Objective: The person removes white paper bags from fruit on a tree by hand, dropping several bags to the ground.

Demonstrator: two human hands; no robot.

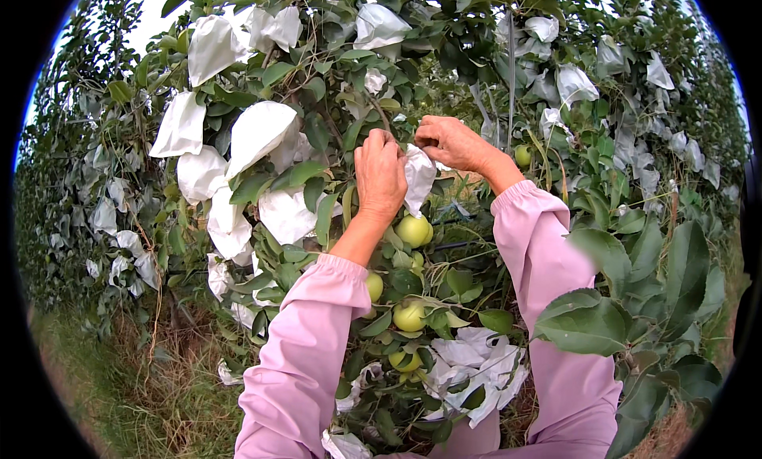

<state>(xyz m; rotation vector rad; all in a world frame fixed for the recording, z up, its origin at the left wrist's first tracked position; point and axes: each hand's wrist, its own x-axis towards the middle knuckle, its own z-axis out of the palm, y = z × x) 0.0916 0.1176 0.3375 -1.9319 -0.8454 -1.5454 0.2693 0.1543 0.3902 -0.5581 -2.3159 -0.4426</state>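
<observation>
Both hands are raised at a small white fruit bag (419, 179) on an apple tree. My left hand (381, 170), its fingers curled, is at the bag's upper left edge. On the other side, my right hand (455, 143) has thumb and fingers pinched together by the bag's top right corner. The fingertips are partly hidden, so what each one grips is unclear. Just below the bag hangs a green apple (412, 230). Lower down are another green apple (409, 315) and one beside my left sleeve (374, 286). A heap of white bags (476, 364) lies among the lower leaves.
Several bagged fruits crowd the branches at left, among them a large white bag (262, 131). Large leaves (586, 325) stand close in front of my right sleeve. A thin upright pole (511, 84) rises behind my right hand. Dry grass (172, 399) covers the ground at lower left.
</observation>
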